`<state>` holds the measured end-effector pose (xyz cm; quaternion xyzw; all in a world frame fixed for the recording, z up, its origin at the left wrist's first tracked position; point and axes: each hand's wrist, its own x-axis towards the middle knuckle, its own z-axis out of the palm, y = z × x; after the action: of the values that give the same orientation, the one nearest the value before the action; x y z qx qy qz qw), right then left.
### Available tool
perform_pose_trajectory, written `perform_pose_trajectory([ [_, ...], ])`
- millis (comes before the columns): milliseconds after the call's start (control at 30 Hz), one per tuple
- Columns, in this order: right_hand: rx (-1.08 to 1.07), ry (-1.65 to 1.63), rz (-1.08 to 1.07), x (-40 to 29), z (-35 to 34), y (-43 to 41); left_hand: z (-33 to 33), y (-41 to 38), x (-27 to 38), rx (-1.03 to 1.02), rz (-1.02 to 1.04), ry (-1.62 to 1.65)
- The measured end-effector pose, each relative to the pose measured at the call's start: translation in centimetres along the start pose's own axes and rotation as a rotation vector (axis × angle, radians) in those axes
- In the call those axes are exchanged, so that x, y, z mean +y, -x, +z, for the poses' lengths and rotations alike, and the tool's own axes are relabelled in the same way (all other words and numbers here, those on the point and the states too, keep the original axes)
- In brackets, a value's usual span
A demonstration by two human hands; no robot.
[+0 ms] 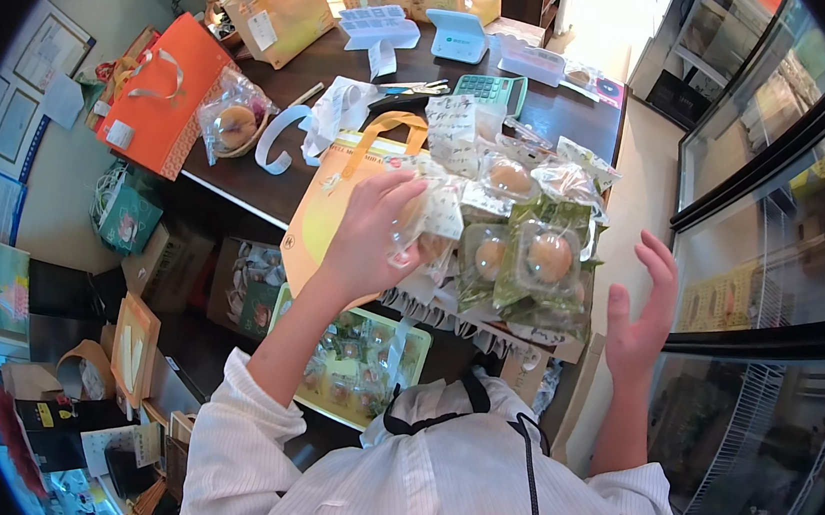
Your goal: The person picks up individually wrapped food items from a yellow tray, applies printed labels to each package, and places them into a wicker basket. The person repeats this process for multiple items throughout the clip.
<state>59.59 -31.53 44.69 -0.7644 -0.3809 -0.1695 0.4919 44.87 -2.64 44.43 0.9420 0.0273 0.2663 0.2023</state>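
My left hand [370,234] grips a clear plastic packet [444,212] with white printed paper; its contents are mostly hidden behind my fingers. Under that hand lies an orange-yellow gift bag [320,206] with fabric handles. Beside it are round baked pastries in clear wrapping: one pastry [550,257] sits in a clear tray on green-printed film, another pastry [489,256] is to its left, and a third pastry [509,177] lies farther back. My right hand [642,312] is raised at the table's right side, fingers apart, touching nothing.
On the dark table [571,112] are a green calculator [490,91], curled receipt paper [279,142], and a basket with a wrapped bun [234,126]. An orange gift bag [165,96] stands left. Below is a tray of small packets [348,364]. Glass-door cabinets [765,272] line the right.
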Motion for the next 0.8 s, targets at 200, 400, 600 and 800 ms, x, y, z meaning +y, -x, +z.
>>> perform_pose_trajectory([
  [200,0.050,-0.147,0.211,7.0,0.7,-3.4,-2.1,-2.3,1.4,0.019,-0.013,0.074],
  [400,-0.049,-0.266,0.384,12.4,3.3,-8.7,-3.7,-9.7,2.2,-0.380,-0.058,0.171],
  [600,-0.289,-0.269,0.256,13.6,6.7,-12.2,-2.3,-14.1,0.2,-0.759,-0.137,0.212],
  [800,-0.503,-0.457,0.027,9.3,10.2,-19.2,-0.7,-14.5,-1.2,-0.887,-0.205,0.095],
])
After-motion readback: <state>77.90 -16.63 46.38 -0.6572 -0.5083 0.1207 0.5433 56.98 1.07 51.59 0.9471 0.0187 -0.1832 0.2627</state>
